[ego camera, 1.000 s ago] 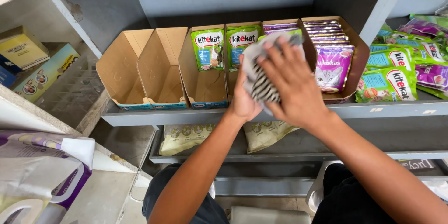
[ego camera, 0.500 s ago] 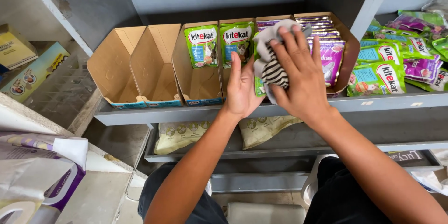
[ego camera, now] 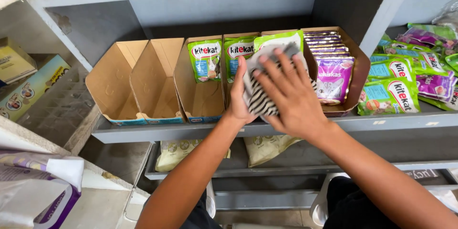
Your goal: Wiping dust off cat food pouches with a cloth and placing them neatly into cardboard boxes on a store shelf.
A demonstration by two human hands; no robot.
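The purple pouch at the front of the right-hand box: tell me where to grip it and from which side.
Grip the purple pouch by its top edge, coming from above and in front: it stands upright, its top is exposed, and the box walls block its sides.
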